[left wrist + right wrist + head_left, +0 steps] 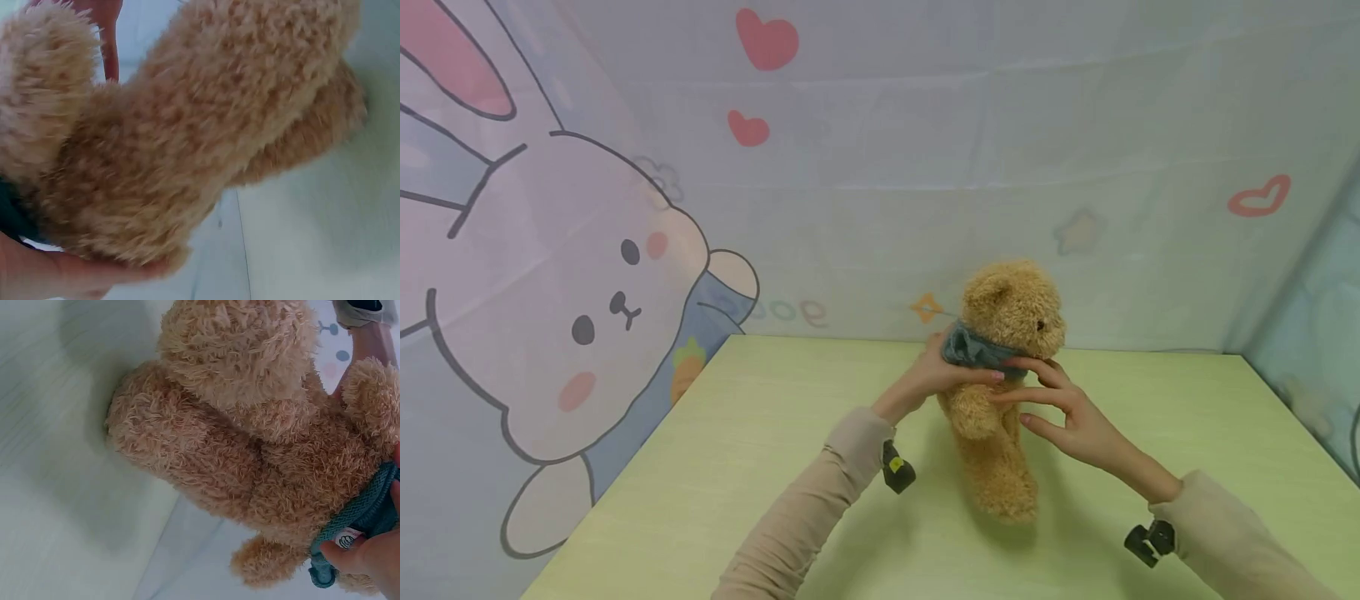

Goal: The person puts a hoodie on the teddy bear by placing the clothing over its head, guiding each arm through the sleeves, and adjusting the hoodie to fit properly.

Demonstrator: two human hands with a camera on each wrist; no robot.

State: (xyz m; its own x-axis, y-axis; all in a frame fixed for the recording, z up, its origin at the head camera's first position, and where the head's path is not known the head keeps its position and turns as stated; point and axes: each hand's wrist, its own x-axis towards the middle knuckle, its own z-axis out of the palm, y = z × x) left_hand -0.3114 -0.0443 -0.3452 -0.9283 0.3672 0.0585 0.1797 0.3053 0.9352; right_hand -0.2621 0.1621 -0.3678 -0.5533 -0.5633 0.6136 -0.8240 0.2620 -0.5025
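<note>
A light-brown teddy bear [1011, 467] stands on the table, its face turned to the right in the head view. A teal scarf [973, 348] circles its neck, with a small white tag [347, 537] in the right wrist view. My left hand [928, 371] grips the bear from its left side, just under the scarf, thumb across the front. At the bear's other side, my right hand [1078, 425] has its fingers spread and slightly bent, touching the scarf and upper body. In the left wrist view, the bear's fur [187, 112] hides part of both hands.
The light-green tabletop [790, 392] extends around the bear. Behind it hangs a pale cloth [880, 233] printed with a large rabbit [550, 275], hearts and a star. Another cloth [1322, 333] hangs at the right side. A black wrist camera [897, 468] sits below the left wrist.
</note>
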